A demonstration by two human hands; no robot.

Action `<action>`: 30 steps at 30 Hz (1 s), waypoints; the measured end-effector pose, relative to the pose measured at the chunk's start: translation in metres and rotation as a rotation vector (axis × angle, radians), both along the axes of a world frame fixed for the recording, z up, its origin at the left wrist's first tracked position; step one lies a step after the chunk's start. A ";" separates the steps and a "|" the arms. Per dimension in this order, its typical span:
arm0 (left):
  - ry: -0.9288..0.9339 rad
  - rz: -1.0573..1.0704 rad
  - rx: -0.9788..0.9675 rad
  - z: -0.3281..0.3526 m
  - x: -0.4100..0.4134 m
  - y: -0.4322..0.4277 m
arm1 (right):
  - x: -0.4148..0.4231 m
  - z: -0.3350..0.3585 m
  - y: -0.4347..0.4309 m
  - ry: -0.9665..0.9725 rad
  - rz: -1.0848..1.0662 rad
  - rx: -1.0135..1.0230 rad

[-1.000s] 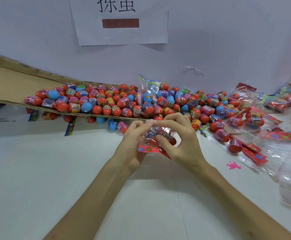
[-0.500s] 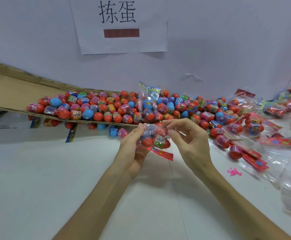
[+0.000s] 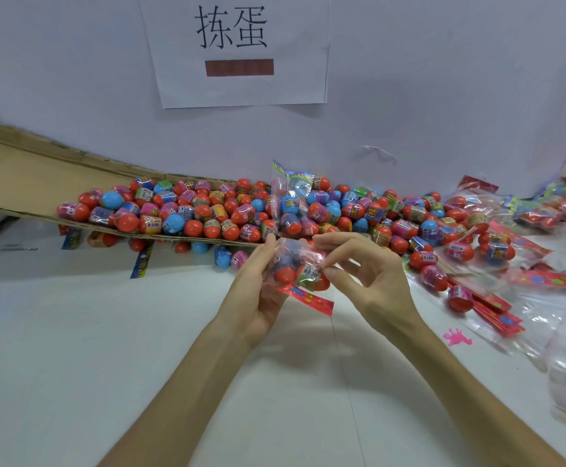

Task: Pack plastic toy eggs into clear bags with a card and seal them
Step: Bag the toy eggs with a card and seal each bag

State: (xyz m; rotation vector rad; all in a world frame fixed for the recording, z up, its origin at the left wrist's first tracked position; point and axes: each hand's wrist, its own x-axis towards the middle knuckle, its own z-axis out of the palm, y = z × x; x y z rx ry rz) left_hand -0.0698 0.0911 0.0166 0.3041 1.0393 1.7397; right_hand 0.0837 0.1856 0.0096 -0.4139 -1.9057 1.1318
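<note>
Cardboard sheet (image 3: 22, 183), far left, by the wall. Loose toy eggs (image 3: 207, 214), red, blue and pink, heaped on and below it. Left hand (image 3: 258, 294), centre, fingers curled round clear bag (image 3: 296, 261), held above white table (image 3: 72, 365); eggs inside, red card (image 3: 313, 302) jutting from lower end. Right hand (image 3: 376, 281), thumb and forefinger pinching bag's right side, other fingers loosely spread. Pink toy figure (image 3: 456, 337) on table. Filled bags (image 3: 497, 247), far right, piled.

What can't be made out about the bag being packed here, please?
Head view, held bag:
Egg count: the left hand and crinkled plastic cover some.
Whether sealed: fingers of the right hand hide its edge.
Print on the card: too small.
The packed bags at right: cut off by the frame edge.
</note>
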 end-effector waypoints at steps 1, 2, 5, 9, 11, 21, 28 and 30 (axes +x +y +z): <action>0.006 -0.001 0.020 0.000 0.000 0.000 | 0.000 0.000 0.000 0.006 -0.005 -0.001; 0.010 -0.001 0.042 0.000 0.000 0.000 | 0.000 0.000 0.000 0.010 -0.009 -0.004; 0.031 -0.010 0.087 -0.001 -0.003 -0.001 | -0.002 0.001 0.001 0.008 -0.018 -0.023; -0.034 -0.028 0.079 0.000 -0.006 -0.001 | -0.001 0.002 0.000 0.042 0.024 -0.052; -0.063 -0.035 0.089 -0.001 -0.007 -0.001 | 0.001 0.003 0.000 0.067 0.055 -0.064; -0.088 -0.028 0.101 -0.002 -0.008 -0.004 | 0.001 0.006 -0.002 0.118 0.132 -0.143; -0.096 -0.024 0.125 0.000 -0.008 -0.007 | -0.001 0.007 -0.005 0.180 0.198 -0.282; -0.100 -0.026 0.148 0.001 -0.007 -0.009 | -0.005 0.006 -0.008 0.204 0.143 -0.357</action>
